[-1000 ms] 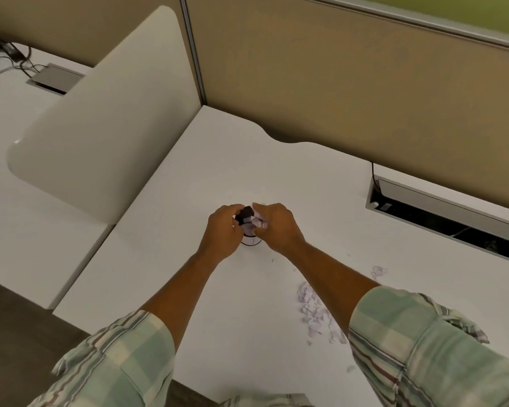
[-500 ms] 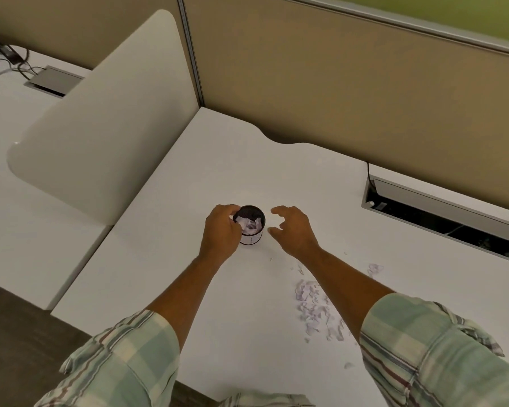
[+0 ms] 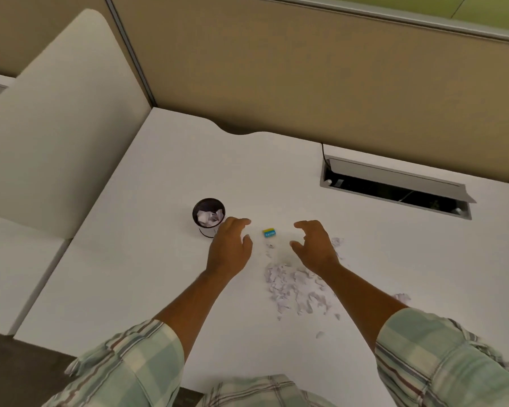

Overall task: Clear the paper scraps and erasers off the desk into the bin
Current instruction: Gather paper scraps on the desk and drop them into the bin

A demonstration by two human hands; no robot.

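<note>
A small black mesh bin (image 3: 208, 216) stands on the white desk (image 3: 159, 274) with crumpled white paper inside. Just right of it hovers my left hand (image 3: 229, 248), fingers apart and empty. A small yellow and blue eraser (image 3: 269, 232) lies between my two hands. My right hand (image 3: 314, 247) is open with curled fingers, holding nothing. A heap of torn white paper scraps (image 3: 294, 289) lies under and beside my right forearm, with stray bits (image 3: 337, 241) past the right hand and one (image 3: 319, 334) nearer the front edge.
A white curved divider panel (image 3: 56, 127) rises at the left of the desk. Beige partition walls (image 3: 306, 83) close off the back. An open cable slot (image 3: 394, 189) with a raised lid sits at the back right. The desk's front edge runs close to my sleeves.
My left hand has let go of the bin and moved right. My right hand has pulled away to the right. The view shifted right, and the eraser now shows between the hands.
</note>
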